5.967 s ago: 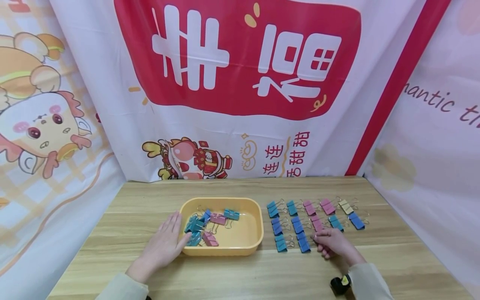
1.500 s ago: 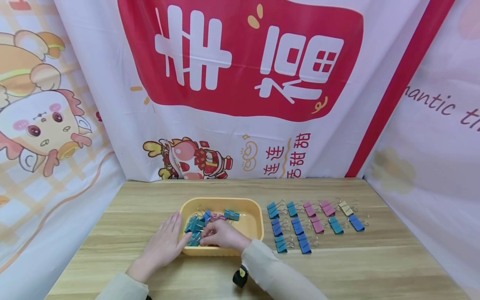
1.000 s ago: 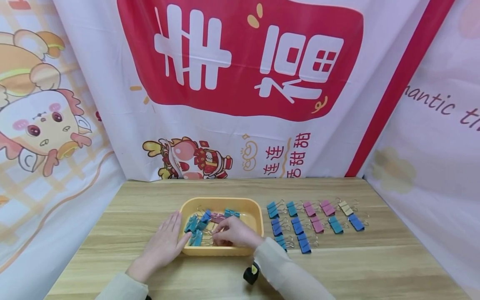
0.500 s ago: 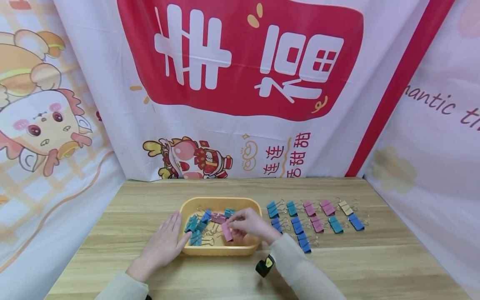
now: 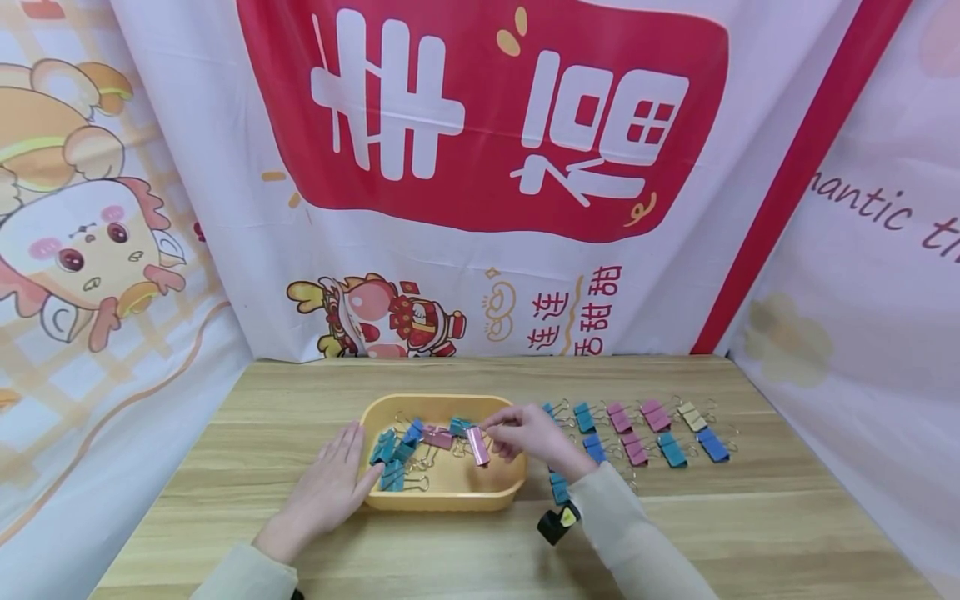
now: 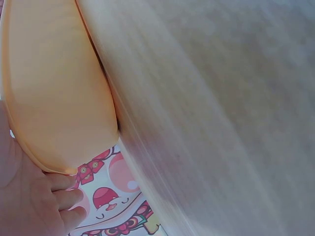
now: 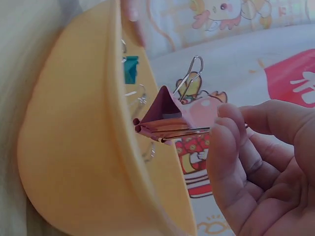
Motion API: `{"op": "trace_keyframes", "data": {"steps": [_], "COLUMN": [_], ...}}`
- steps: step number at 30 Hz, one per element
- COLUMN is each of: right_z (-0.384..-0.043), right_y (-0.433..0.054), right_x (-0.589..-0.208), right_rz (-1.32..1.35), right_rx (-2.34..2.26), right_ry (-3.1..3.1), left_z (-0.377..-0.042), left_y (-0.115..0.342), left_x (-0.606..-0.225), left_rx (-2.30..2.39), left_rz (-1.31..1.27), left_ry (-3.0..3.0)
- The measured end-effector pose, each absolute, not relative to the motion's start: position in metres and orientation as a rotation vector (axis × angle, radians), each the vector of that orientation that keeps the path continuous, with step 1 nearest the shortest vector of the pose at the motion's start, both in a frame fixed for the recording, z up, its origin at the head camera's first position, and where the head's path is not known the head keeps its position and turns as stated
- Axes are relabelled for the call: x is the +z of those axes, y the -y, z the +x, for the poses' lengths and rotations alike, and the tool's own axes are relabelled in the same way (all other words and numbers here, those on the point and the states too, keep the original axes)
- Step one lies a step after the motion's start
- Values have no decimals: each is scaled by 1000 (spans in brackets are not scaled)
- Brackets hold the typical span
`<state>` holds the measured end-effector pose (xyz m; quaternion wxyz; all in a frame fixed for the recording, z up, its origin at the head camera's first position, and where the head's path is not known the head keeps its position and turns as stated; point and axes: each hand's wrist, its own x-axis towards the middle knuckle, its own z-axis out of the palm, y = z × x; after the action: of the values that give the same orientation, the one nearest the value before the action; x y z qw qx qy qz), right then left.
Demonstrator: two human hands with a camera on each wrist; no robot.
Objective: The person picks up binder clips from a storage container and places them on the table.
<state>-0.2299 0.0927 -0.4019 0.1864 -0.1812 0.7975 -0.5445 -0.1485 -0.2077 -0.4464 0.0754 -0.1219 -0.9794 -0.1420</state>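
From my end I'm seeing the yellow tray holding teal clips, a blue clip and another pink one, mostly bunching leftward. The held pink clip is hanging over the tray's right part, glossy, tilting, its hollow triangular end showing. My right hand is pinching its wire handle, thumb to forefinger. My left hand is resting against the tray's left end, fingers extending straight, thumb spreading apart.
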Motion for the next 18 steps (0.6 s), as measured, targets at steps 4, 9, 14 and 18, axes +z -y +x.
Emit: {"op": "trace_keyframes", "data": {"steps": [4,9,14,18], "right_z": [-231,-231,-231,-230], "right_y": [-105,-122,-140,-156], "right_x": [-400,-397,-394,-390], "right_rz": [-517,-506,-490,-480], "right_rx": [-1575,-1602,-1663,-1684], "right_ry": [-2220,-2228,-2245,-2246], "left_z": [-149,-149,-149,-149], "left_y": [207,207,207,207], "left_x": [-446,-446,-446,-444], "left_rx": [-427,-426,-419,-415], "left_rz": [-361,-364,-365,-371], "left_ry": [2941,2939,2940,2929]}}
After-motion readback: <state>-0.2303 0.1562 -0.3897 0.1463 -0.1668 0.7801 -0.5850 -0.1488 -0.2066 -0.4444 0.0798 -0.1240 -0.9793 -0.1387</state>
